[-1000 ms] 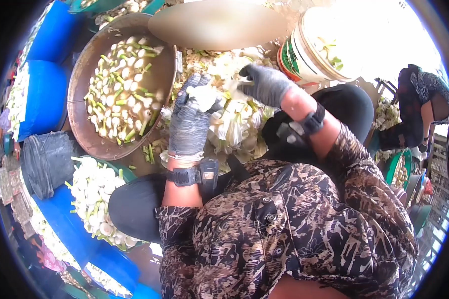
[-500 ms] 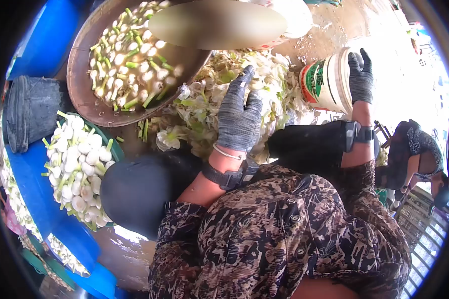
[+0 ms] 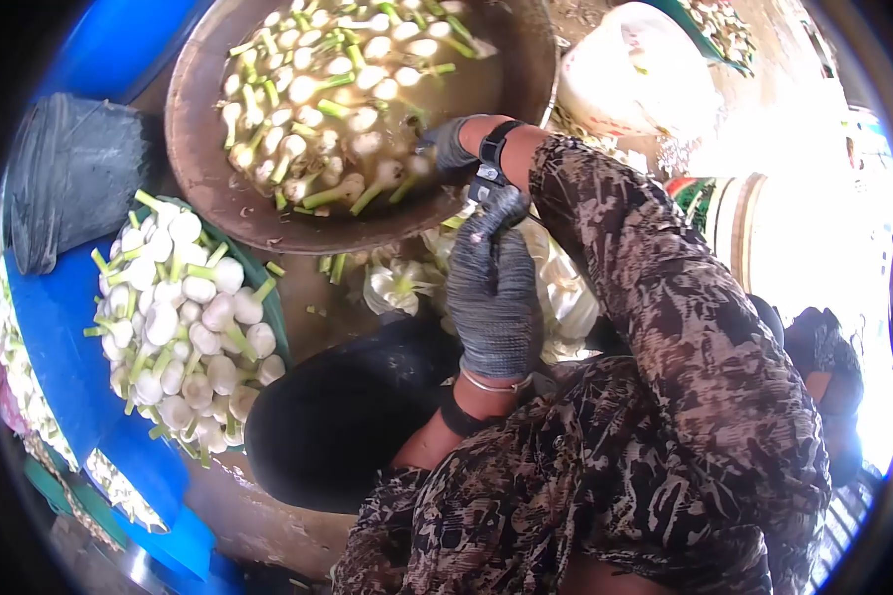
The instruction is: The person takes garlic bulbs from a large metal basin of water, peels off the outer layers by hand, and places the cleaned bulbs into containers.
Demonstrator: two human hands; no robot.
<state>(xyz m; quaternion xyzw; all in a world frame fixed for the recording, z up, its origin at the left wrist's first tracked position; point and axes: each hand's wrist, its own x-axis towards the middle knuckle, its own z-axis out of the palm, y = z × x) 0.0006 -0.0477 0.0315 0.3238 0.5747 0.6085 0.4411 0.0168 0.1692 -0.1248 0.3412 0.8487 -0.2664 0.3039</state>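
My left hand (image 3: 494, 293), in a grey glove, is raised over pale peelings (image 3: 399, 283) beside my knee. Its fingers are drawn together, and whatever they may hold is too small to make out. My right hand (image 3: 448, 145), gloved too, reaches across to the inside right of a wide brown basin (image 3: 203, 188); its fingertips are hidden at the murky water. White bulbs with cut green stems (image 3: 365, 119) float in that basin. Trimmed white bulbs (image 3: 184, 317) are heaped in a green container at the left.
A dark bucket (image 3: 79, 178) stands left of the basin, by blue plastic (image 3: 79, 357). Beyond my right forearm are a white container (image 3: 640, 74) and a white bucket (image 3: 749, 223) lying tilted. My dark-clad knee (image 3: 342, 416) is between the heap and my left hand.
My right hand has left the white bucket and swung across to the basin. My left hand's fingers have come together. The view has shifted, and the blurred oval at the top is gone.
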